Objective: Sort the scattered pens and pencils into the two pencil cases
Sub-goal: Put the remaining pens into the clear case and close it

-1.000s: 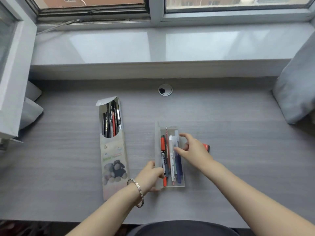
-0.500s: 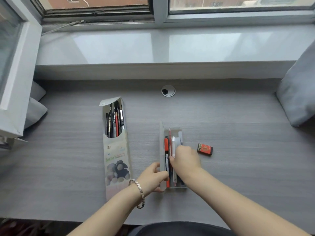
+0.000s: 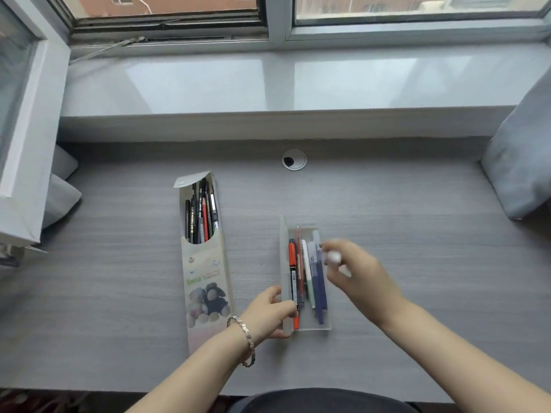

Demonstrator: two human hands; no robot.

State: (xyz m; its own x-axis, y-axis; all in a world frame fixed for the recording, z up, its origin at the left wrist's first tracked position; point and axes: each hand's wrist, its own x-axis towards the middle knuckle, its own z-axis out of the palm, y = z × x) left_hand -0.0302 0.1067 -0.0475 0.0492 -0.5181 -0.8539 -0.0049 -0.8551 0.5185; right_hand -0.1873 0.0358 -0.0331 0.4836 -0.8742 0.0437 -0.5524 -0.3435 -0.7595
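Note:
A clear plastic pencil case (image 3: 325,325) lies open in the middle of the desk, holding an orange marker (image 3: 292,257), a thin red pencil, a white pen and blue pens (image 3: 319,290). My left hand (image 3: 268,312) grips the case's raised lid at its near left edge. My right hand (image 3: 360,275) is blurred just right of the case, its fingertips pinched on a small pale object (image 3: 332,258) above the case's right side. To the left lies a printed paper pencil case (image 3: 205,272), flap open, with several dark pens and pencils (image 3: 201,216) in it.
A round cable grommet (image 3: 294,159) sits in the desk behind the cases. A grey cushion (image 3: 518,174) leans at the right edge, and an open window frame (image 3: 21,138) stands at the left. The windowsill (image 3: 268,81) runs along the back.
My right hand left the pens in the clear case and swung right, over where the red eraser lay; that eraser is hidden now. My left hand kept its hold on the lid.

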